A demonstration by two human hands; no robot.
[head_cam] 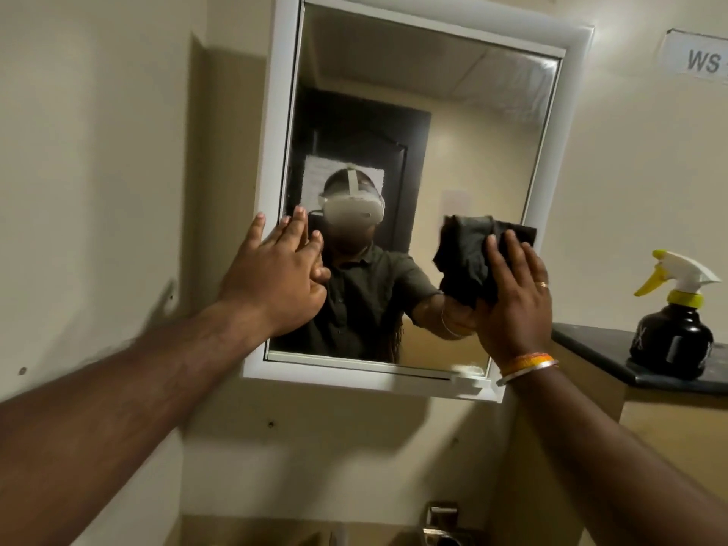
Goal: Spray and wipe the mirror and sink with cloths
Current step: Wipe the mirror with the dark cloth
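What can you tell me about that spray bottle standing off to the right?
The spray bottle has a rounded, glossy black body, a yellow collar, a white trigger head and a yellow trigger. It stands upright on a dark ledge right of the mirror, nozzle pointing right. Neither hand touches it. Its markings are unreadable.

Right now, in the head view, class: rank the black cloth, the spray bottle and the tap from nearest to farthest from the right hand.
1. Black cloth: under the right hand, against the mirror.
2. Spray bottle: on the shelf, right.
3. Tap: far below, bottom edge.
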